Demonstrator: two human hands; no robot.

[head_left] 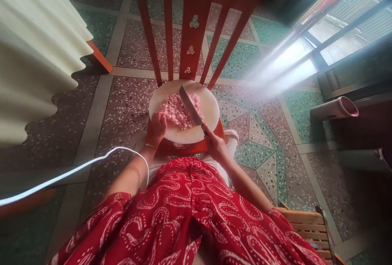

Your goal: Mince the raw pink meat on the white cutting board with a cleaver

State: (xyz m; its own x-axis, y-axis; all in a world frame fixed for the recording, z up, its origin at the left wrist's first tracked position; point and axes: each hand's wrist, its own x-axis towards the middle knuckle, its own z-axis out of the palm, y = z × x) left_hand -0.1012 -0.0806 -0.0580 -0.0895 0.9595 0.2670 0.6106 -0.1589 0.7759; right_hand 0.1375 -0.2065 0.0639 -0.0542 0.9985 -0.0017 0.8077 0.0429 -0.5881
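A round, pale cutting board (211, 112) rests on the seat of a wooden chair, with a heap of chopped pink meat (176, 108) spread over its middle. My right hand (217, 145) is closed around the dark handle of a kitchen knife (191, 105). The blade slants up and left across the meat, its tip towards the far rim. At the board's near left edge, my left hand (157, 128) is curled in beside the meat. What those fingers hold, if anything, is hidden.
The chair's slatted red-brown back (192, 32) rises beyond the board. A white cable (76, 169) crosses past my left forearm. Pale pleated cloth (39, 52) hangs at left. A white cylinder (333, 108) lies at right, and a slatted wooden seat (306, 224) stands at lower right.
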